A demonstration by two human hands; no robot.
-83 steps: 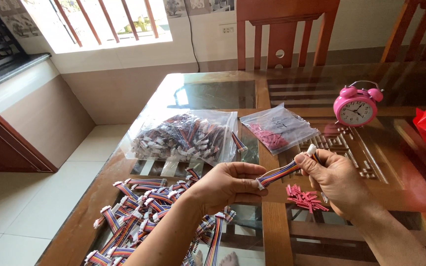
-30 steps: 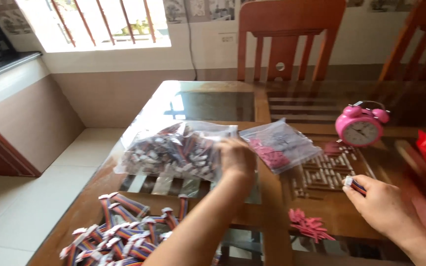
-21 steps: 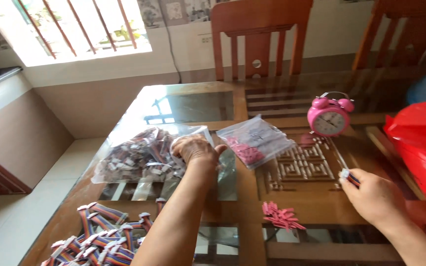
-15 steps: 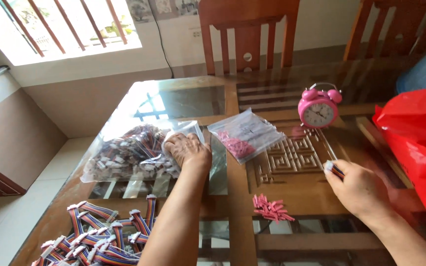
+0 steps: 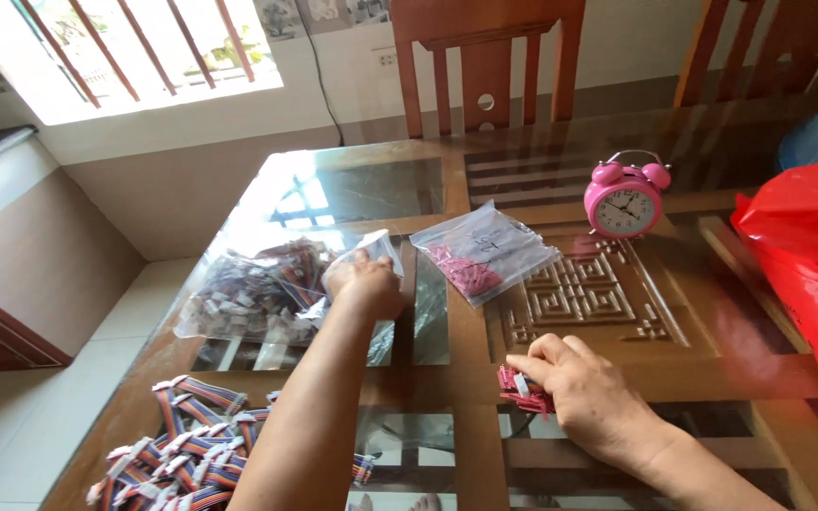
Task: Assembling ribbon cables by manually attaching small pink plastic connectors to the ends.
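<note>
Now the left hand [image 5: 364, 281] reaches into the mouth of a clear bag of ribbon cables [image 5: 256, 295], fingers curled; what they grip is hidden. Nearer the body, the right hand [image 5: 587, 396] pinches small red connectors [image 5: 521, 388] lying on the table [image 5: 712, 350] under its fingertips.

The clear plastic bag of multicoloured ribbon cables [image 5: 253, 298] lies flat on the glass table top, left of centre, its open mouth facing right. The small cluster of red connector pieces [image 5: 521, 390] lies near the front edge, right of centre, partly covered.
</note>
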